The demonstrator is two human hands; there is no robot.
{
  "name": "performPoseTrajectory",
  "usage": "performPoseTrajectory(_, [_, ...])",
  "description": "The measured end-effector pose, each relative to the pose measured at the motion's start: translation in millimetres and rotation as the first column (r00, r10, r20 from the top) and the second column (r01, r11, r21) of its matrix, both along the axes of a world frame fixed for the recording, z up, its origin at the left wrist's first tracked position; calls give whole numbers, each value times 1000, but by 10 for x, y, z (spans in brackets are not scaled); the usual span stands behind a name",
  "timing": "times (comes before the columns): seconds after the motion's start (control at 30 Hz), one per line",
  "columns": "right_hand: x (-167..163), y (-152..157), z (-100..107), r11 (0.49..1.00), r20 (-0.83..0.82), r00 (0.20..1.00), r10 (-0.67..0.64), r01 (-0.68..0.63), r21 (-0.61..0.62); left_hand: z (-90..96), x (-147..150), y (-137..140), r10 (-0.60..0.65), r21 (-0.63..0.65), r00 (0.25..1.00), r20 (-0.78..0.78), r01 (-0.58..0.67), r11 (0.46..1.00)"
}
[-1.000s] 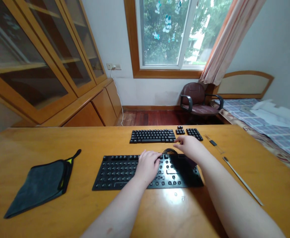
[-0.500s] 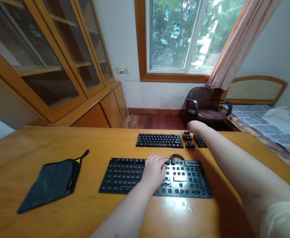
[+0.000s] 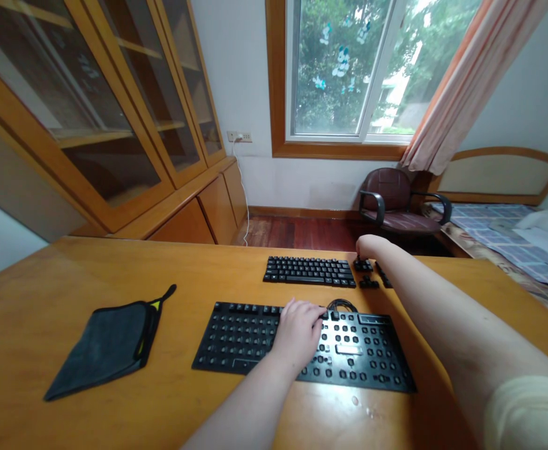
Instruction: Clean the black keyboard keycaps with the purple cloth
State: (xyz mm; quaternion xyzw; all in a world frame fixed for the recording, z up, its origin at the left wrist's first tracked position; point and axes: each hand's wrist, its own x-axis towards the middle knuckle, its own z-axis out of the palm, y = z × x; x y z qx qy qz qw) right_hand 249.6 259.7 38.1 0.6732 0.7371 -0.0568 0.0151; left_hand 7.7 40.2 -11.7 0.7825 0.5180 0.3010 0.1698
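Beyond the surface (image 3: 208,272) we see a window (image 3: 343,75), a drawn-back pink curtain (image 3: 475,81), a maroon armchair (image 3: 388,194) and part of a bed (image 3: 503,219); a glass-fronted cabinet (image 3: 133,106) stands on the left. Near us on the surface lies a black keyboard base (image 3: 343,362), flat, with its coiled cable (image 3: 342,305) behind it and a folded dark cloth (image 3: 109,344) well apart on the left.

As we judge it, much more of the base is bare than capped. Caps sit along its top row; below that, wherever the hand does not cover them, the switches are uncovered. The loose caps lie behind the base in groups: a large main block (image 3: 310,272), a small cluster (image 3: 363,266) to its right, the arrow keys (image 3: 369,283) just in front of that cluster, and another block (image 3: 383,275) mostly hidden by the right forearm.

Our left hand (image 3: 295,328) rests on the base, fingers lying side by side and reaching the top row, closed round nothing that we can see. Our right hand (image 3: 371,246) is at the small cluster, its fingers bent downward; we cannot tell whether they pinch a cap.
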Motion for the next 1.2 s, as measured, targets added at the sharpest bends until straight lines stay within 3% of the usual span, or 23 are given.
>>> performPoseTrajectory(0.13, [-29, -41, 41, 992, 97, 995, 21, -9, -128, 7, -1, -3, -5, 12, 1000, 9, 5, 1000])
performPoseTrajectory(0.23, [-49, -90, 179, 989, 130, 990, 49, -31, -142, 2, -1, -3, -10, 22, 1000, 17, 10, 1000])
performPoseTrajectory(0.33, [-149, -301, 374, 996, 106, 992, 66, -58, -74, -20, 0, 5, -3, 35, 999, 33, 1, 999])
performPoseTrajectory(0.4, [-278, -584, 471, 992, -8, 994, 107, -106, 67, -33, -1, 13, 15, 40, 998, 65, -17, 999])
performPoseTrajectory(0.47, [-441, -953, 499, 986, -137, 980, 147, -134, 100, -37, -4, 16, 37, 37, 992, 123, -42, 998])
performPoseTrajectory(0.57, [-676, -1511, 398, 984, -312, 934, 174, -157, 80, -25, -7, 10, 28, 16, 977, 213, -32, 999])
performPoseTrajectory(0.7, [-819, -1939, 143, 996, -503, 862, 69, -89, -15, -17, 0, 5, -125, 31, 964, 235, 121, 992])
performPoseTrajectory(0.87, [-807, -1973, -47, 991, -623, 781, 39, -109, -75, -36, 4, 25, -148, 31, 968, 202, 144, 989])
performPoseTrajectory(1.2, [-791, -1941, -109, 981, -682, 731, 31, -153, -119, -7, -4, 10, -131, 28, 977, 170, 128, 991])
